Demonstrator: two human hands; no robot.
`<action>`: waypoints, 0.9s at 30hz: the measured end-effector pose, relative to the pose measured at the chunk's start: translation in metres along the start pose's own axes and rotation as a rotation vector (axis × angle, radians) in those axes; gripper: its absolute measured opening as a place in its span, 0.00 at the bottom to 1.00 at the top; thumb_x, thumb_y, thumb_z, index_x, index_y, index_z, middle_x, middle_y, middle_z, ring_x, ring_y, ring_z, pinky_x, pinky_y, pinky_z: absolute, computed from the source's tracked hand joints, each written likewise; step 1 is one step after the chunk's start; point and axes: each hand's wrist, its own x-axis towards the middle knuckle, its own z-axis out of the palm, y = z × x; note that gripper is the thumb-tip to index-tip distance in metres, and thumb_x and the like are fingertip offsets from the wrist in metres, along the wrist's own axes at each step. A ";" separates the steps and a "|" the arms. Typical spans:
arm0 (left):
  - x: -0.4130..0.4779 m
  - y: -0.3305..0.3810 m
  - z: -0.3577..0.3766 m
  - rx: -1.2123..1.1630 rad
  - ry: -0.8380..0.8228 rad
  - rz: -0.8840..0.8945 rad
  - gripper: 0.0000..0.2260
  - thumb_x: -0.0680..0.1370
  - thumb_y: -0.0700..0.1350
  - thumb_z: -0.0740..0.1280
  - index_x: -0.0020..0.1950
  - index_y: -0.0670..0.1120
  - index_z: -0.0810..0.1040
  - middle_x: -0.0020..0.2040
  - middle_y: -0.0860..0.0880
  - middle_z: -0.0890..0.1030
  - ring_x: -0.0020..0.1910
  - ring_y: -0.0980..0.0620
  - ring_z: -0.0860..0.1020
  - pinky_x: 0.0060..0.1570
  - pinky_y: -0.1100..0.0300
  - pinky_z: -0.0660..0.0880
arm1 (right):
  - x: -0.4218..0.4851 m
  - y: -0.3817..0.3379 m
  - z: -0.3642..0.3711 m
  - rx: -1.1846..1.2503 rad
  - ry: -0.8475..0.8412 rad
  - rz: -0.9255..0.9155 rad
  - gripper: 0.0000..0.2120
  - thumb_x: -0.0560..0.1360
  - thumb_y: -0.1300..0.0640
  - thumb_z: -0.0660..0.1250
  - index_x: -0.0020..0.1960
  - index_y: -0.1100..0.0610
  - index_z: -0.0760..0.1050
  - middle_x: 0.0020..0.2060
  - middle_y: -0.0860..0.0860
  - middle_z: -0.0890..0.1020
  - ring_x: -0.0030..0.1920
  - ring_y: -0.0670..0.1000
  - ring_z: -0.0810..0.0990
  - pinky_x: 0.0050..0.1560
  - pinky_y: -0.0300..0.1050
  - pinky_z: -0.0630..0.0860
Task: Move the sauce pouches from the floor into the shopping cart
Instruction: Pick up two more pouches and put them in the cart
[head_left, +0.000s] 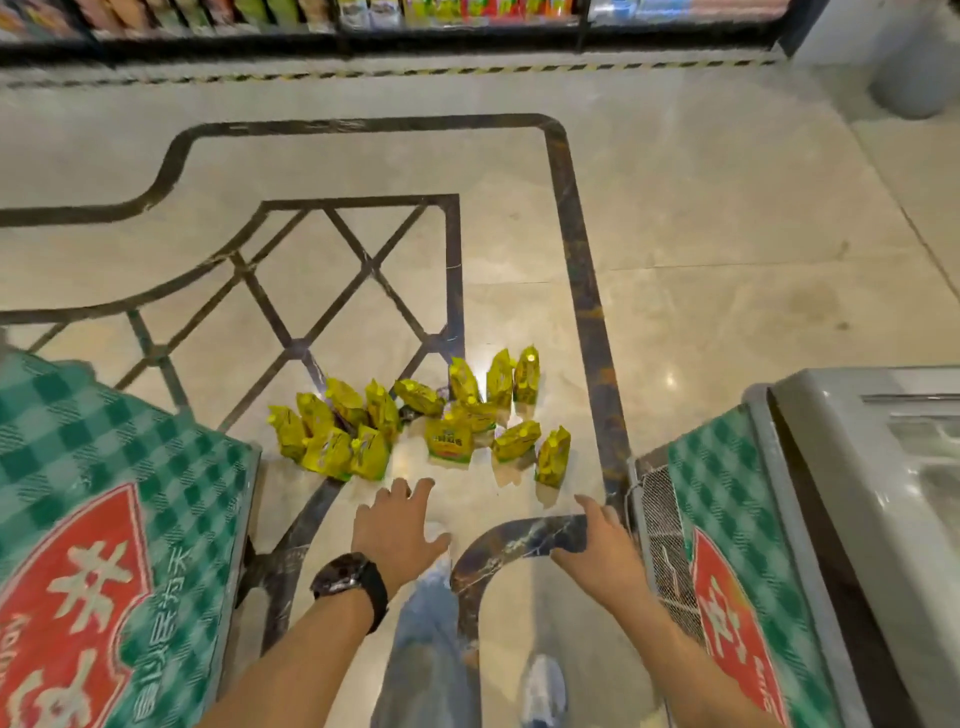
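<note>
While you look down at the pale marble floor (727, 260) with its dark inlaid lines, the yellow sauce pouches (449, 439) sit on it in a loose cluster just ahead of you, some upright and some tipped over, a tight bunch to the left and a looser scatter to the right. Your left hand (397, 525), with a dark watch (350, 577) on the wrist, reaches out above the floor near the closest pouches, fingers spread and holding nothing. Your right hand (602, 545) is out beside it, apart from the pouches, fingers loosely extended and also holding nothing. A green checked cover (104, 467) with a red emblem lies at your left, another green checked cover (727, 493) at your right beside a grey chest freezer (857, 467). Stocked shelves (363, 21) run along the far side.
</note>
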 end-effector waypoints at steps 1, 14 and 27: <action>0.026 -0.006 0.003 -0.005 -0.032 0.010 0.32 0.77 0.65 0.61 0.78 0.54 0.57 0.69 0.46 0.71 0.66 0.43 0.73 0.58 0.48 0.73 | 0.020 -0.002 0.004 0.038 0.009 0.036 0.38 0.70 0.49 0.72 0.75 0.53 0.59 0.67 0.55 0.69 0.67 0.57 0.71 0.64 0.51 0.72; 0.384 -0.072 0.165 -0.197 -0.022 -0.011 0.38 0.75 0.59 0.70 0.79 0.50 0.56 0.73 0.44 0.68 0.68 0.42 0.72 0.54 0.48 0.78 | 0.322 0.087 0.142 0.329 0.128 0.373 0.44 0.67 0.55 0.78 0.76 0.58 0.58 0.71 0.57 0.68 0.72 0.56 0.67 0.70 0.50 0.66; 0.543 -0.133 0.344 -0.903 0.292 0.085 0.20 0.65 0.44 0.79 0.53 0.59 0.79 0.51 0.70 0.81 0.51 0.65 0.77 0.52 0.67 0.74 | 0.512 0.202 0.324 0.737 0.686 0.357 0.24 0.67 0.49 0.78 0.61 0.44 0.75 0.53 0.46 0.83 0.54 0.46 0.81 0.56 0.43 0.76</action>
